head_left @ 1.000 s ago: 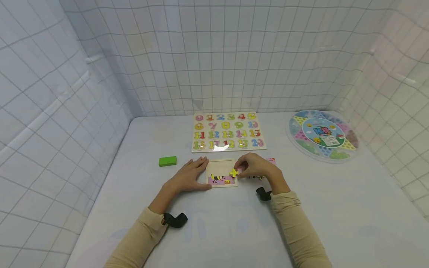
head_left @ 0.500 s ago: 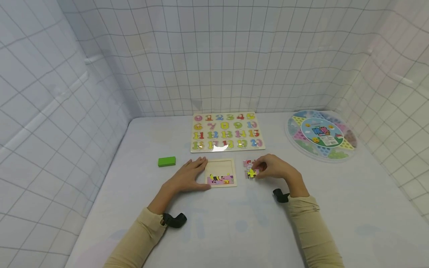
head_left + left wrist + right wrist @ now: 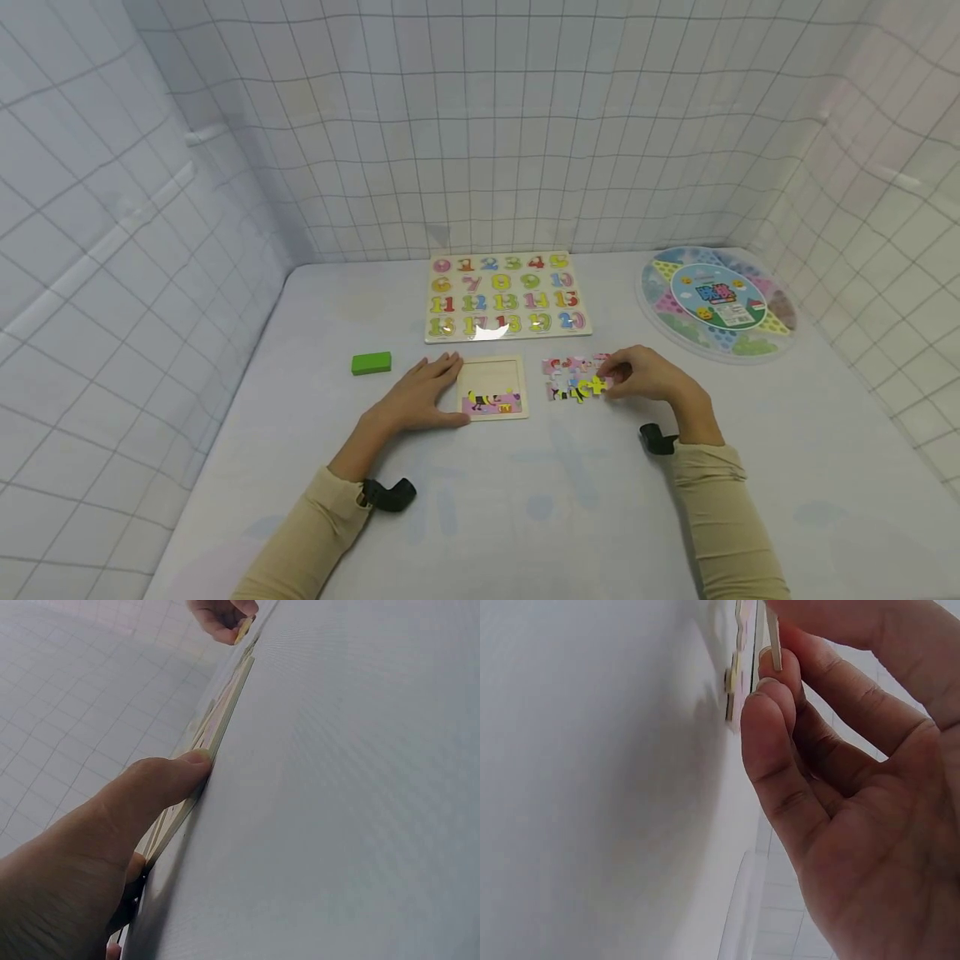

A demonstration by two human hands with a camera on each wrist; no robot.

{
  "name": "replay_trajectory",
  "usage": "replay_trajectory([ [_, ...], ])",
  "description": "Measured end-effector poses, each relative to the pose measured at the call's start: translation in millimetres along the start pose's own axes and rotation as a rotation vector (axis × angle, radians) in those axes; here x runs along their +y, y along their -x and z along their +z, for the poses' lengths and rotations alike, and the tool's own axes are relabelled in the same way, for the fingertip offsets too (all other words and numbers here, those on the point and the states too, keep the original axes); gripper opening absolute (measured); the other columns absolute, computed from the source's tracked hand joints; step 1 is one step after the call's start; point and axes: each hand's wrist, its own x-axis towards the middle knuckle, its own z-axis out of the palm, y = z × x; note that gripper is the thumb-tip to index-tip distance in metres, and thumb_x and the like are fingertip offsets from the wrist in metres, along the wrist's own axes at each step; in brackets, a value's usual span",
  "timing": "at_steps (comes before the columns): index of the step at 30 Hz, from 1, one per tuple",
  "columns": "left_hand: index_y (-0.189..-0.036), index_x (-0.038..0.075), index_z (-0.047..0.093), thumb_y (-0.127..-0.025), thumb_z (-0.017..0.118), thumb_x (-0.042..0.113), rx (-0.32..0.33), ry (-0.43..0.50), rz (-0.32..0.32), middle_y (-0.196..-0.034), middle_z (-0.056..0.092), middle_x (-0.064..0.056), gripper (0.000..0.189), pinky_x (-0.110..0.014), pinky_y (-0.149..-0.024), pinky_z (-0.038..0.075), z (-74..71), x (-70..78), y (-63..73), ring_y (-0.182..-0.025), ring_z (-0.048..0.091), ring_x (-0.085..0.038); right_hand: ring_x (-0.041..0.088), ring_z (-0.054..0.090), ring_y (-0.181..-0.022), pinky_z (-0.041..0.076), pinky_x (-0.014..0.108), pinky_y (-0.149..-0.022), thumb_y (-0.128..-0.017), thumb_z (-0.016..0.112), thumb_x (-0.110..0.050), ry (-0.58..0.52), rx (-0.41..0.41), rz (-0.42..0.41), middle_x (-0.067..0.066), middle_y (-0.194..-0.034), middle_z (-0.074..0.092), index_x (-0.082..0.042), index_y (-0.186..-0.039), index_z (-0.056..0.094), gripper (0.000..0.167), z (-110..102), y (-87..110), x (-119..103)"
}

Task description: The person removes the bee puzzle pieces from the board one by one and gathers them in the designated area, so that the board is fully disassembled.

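Head view: right hand pinching one yellow puzzle piece, left hand on tray

Counts: 2 hands, 1 wooden tray, 1 yellow piece, 1 number board (21 numerals, 4 rows), 1 round board game, 1 green block, 2 black wrist devices. Loose pieces lie right of the tray; can't count them, too tightly packed.

Grip: right hand has the yellow piece between thumb and fingertips, at the right end of the loose pieces. Can't tell if it touches them. Left hand is spread wide along the tray's left side, thumb at the near corner. Tray has a picture strip along its near side, bare wood beyond.

Delta vs 1 s ago: right hand plus yellow piece went from the tray's right edge out to the right. Left hand and tray strip unchanged.

Surface: white table, faint blue and pink patches. Room: white grid-lined walls left, back, right.
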Motion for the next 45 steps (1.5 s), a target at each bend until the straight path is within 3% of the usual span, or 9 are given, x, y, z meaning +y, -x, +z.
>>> replay_trajectory([
  [11, -0.156, 0.011, 0.023, -0.081, 0.062, 0.068, 0.003, -0.008, 0.003, -0.163, 0.021, -0.005, 0.102, -0.047, -0.126, 0.011, 4.0, -2.7, -1.7, -0.152, 0.018, -0.024, 0.017, 0.052, -0.075, 0.046, 0.026, -0.065, -0.077, 0.080, -0.011, -0.017, 0.002, 0.032, 0.005, -0.082, 0.062, -0.004, -0.100, 0.072, 0.025, -3.7, 3.0, 9.4],
  [28, -0.155, 0.010, 0.024, -0.081, 0.063, 0.065, 0.001, -0.013, 0.007, -0.163, 0.021, -0.006, 0.100, -0.046, -0.126, 0.011, 1.8, -3.4, -0.6, -0.152, 0.018, -0.024, 0.019, 0.051, -0.080, 0.045, 0.028, -0.068, -0.079, 0.077, -0.010, 0.022, 0.003, 0.061, 0.007, -0.088, 0.061, -0.006, -0.104, 0.072, 0.026, 3.1, 2.6, 2.5],
  [45, -0.155, 0.010, 0.024, -0.080, 0.063, 0.067, 0.003, -0.026, 0.011, -0.163, 0.022, -0.006, 0.102, -0.047, -0.126, 0.011, 0.9, -2.7, -0.6, -0.152, 0.019, -0.023, 0.018, 0.051, -0.081, 0.046, 0.029, -0.070, -0.080, 0.076, -0.010, 0.033, -0.002, 0.027, 0.007, -0.089, 0.063, -0.006, -0.104, 0.072, 0.025, 2.6, 2.2, 4.9],
])
